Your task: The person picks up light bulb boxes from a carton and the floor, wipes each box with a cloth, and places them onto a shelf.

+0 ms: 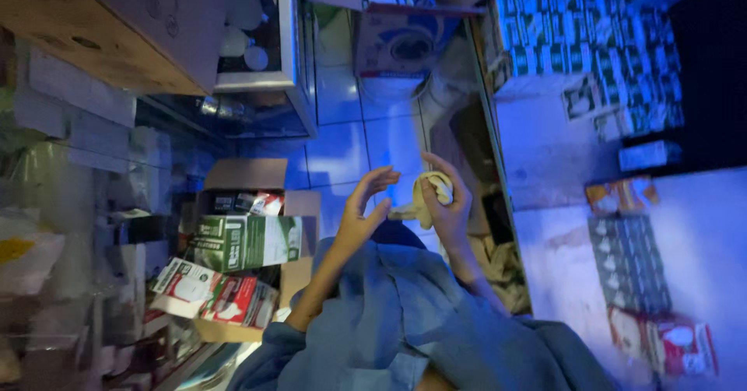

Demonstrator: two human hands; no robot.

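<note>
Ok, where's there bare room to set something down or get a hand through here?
Bare patches: the tiled floor between the open carton and the counter edge, and the counter top below the stacked green boxes. Crowded: the carton's packed with boxes, and the left shelves are cluttered. The right hand holds a pale cloth; the left hand is empty.

A dim storeroom washed in blue light. Glossy pale floor tiles (342,138) run down the middle. Open cardboard boxes (249,204) of packaged goods crowd the left; stacked small cartons (591,41) fill shelving on the right.
</note>
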